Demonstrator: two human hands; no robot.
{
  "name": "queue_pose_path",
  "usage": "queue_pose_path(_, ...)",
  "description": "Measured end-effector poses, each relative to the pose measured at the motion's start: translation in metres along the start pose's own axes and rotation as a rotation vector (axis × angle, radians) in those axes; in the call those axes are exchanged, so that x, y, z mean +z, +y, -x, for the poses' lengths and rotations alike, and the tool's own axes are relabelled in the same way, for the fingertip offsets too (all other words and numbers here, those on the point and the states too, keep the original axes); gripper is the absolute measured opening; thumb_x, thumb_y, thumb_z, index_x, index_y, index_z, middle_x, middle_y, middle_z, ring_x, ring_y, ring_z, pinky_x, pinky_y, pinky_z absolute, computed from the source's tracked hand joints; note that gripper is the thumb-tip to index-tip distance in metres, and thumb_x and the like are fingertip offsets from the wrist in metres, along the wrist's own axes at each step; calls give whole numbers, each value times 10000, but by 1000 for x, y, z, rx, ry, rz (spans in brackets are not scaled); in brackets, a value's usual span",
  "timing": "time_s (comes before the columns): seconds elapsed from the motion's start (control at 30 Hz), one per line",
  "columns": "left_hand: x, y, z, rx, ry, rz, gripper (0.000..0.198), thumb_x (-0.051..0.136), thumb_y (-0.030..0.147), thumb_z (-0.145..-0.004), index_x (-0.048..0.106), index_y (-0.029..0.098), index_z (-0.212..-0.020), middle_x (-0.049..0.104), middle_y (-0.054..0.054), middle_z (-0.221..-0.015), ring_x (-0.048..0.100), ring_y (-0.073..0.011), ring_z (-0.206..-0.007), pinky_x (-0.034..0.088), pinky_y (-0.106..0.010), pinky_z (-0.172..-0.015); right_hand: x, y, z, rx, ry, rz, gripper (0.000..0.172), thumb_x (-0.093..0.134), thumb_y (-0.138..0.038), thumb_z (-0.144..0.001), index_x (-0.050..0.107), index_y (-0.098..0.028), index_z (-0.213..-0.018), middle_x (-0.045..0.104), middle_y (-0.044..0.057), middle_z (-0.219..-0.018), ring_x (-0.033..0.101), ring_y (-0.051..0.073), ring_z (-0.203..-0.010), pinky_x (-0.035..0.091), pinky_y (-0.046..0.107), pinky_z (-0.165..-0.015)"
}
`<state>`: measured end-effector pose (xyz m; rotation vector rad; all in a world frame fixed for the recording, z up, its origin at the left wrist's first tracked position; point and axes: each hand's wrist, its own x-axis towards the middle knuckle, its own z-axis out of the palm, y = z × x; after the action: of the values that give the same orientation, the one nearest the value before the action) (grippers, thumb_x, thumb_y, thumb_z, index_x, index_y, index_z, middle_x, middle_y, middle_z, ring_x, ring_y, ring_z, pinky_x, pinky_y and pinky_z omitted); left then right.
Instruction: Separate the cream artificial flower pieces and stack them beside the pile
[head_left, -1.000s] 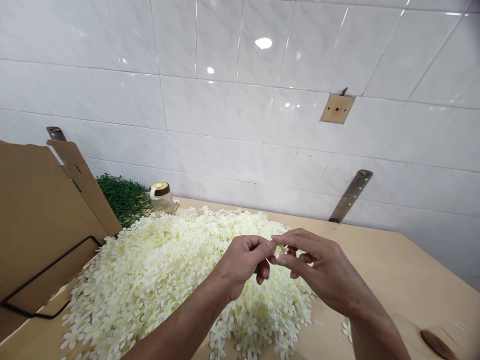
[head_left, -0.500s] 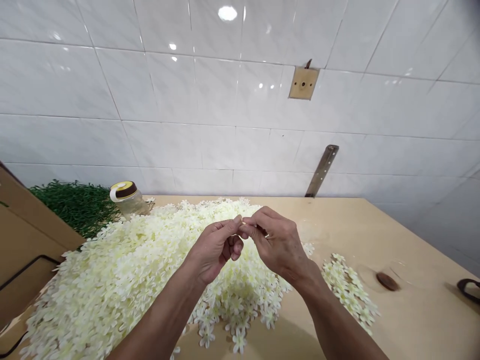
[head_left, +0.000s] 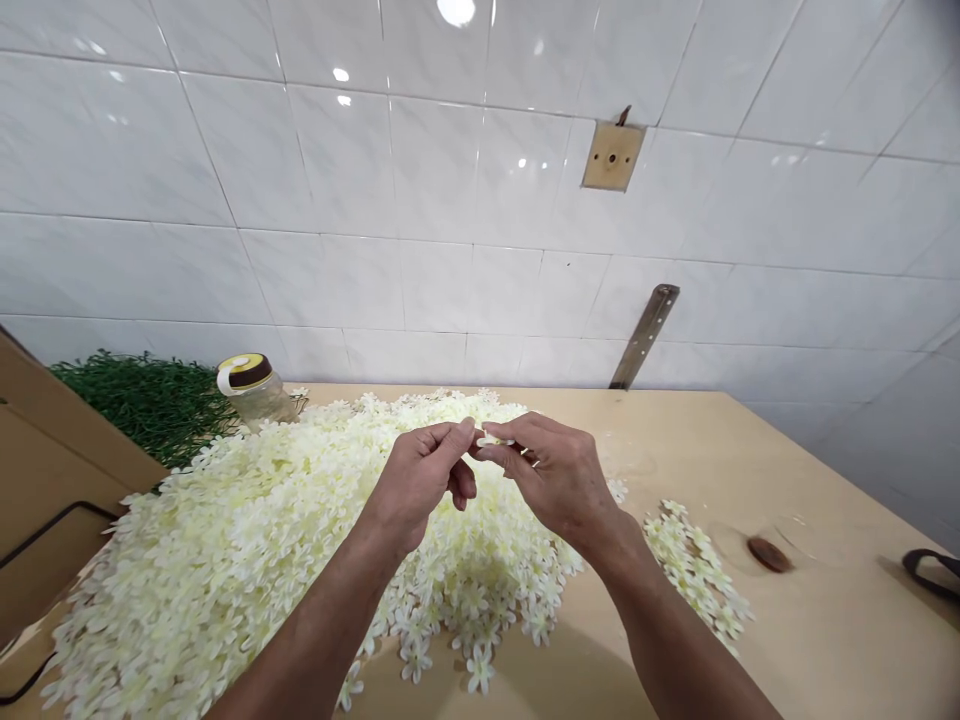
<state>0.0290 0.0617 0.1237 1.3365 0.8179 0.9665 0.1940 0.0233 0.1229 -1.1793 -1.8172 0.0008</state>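
Cream-white, one small flower (head_left: 492, 438) sits between our two hands, above the big pile of loose flowers (head_left: 247, 540) on the table (head_left: 795, 470). We pinch it between the thumb and forefinger of our right hand (head_left: 561, 470). On our left hand (head_left: 420, 475), the thumb presses towards the forefinger just beside it; we cannot tell whether they grip anything. A smaller heap (head_left: 694, 570) lies off to the right, and a lidded jar (head_left: 259, 398) stands behind the pile at left.

No text, label, brand, number or sign can be read on the bench (head_left: 847, 650) or wall (head_left: 427, 180).
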Motion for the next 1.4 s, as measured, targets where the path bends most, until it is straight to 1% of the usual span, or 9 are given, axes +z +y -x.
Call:
queue_pose_path(0.17, -14, 7, -1, 75, 239, -349, 331, 636, 497, -835, 708, 174, -841, 612, -7, -537, 568, -135, -496, 461, -223, -476, -14, -1, -3, 104, 38, 68, 167, 558, -277, -956, 699, -190, -934, 707, 43, -857, 627, 136, -675, 497, 248, -583)
queue_pose_path(0.3, -23, 12, -1, 86, 283, -348, 269, 637, 444, -827, 708, 184, -830, 601, 2, -519, 593, -145, -510, 477, -220, -476, -25, -1, -2, 209, 52, 54, 268, 515, -318, -979, 647, -206, -1182, 610, -25, -605, 613, 138, -566, 499, 262, -572)
queue_pose_path(0.37, -25, 15, 0, 98, 290, -329, 252, 640, 429, -820, 702, 185, -807, 596, 5, -523, 601, -147, -513, 477, -218, -470, -29, -2, -2, 204, 49, 37, 326, 511, -319, -984, 606, -236, -1285, 595, -44, -568, 659, 153, -628, 527, 279, -650)
queue_pose_path(0.47, -27, 17, 1, 118, 290, -311, 249, 638, 428, -816, 688, 189, -772, 587, 10, -528, 602, -147, -510, 475, -218, -460, -35, -6, -2, 204, 43, 42, 254, 544, -354, -969, 684, -241, -1148, 601, -47, -533, 679, 148, -631, 539, 270, -674)
queue_pose_path(0.63, -29, 19, 3, 146, 286, -305, 248, 628, 422, -817, 676, 196, -729, 578, 13, -525, 598, -144, -508, 461, -221, -471, -40, -18, -2, 235, 60, 97, 301, 493, -412, -989, 694, -212, -887, 616, -44, -547, 582, 79, -414, 495, 212, -496)
queue_pose_path(0.77, -29, 21, 5, 160, 278, -278, 236, 633, 405, -810, 688, 193, -723, 579, 8, -533, 591, -141, -500, 435, -226, -476, -40, -19, -1, 222, 69, 74, 337, 473, -410, -997, 666, -205, -813, 609, -33, -564, 574, 75, -390, 492, 200, -433)
queue_pose_path(1.0, -28, 25, 10, 174, 260, -288, 233, 619, 394, -824, 699, 191, -742, 586, 6, -543, 587, -142, -499, 431, -240, -478, -32, -7, -3, 301, 15, -207, 329, 541, -428, -957, 637, -250, -1216, 716, 56, -1071, 729, 159, -664, 654, 322, -591)
queue_pose_path(1.2, -27, 26, 11, 170, 239, -304, 231, 607, 385, -834, 700, 191, -750, 590, 2, -556, 588, -142, -506, 433, -236, -473, -37, -6, -2, 355, 45, -136, 266, 663, -436, -879, 735, -216, -1009, 725, 17, -683, 686, 150, -529, 631, 288, -556)
queue_pose_path(1.4, -24, 26, 12, 159, 209, -270, 206, 620, 358, -821, 694, 188, -731, 607, -2, -574, 579, -138, -504, 431, -230, -473, -39, -18, -4, 317, -38, -51, 320, 550, -456, -949, 664, -197, -800, 687, 6, -621, 635, 114, -433, 553, 214, -436)
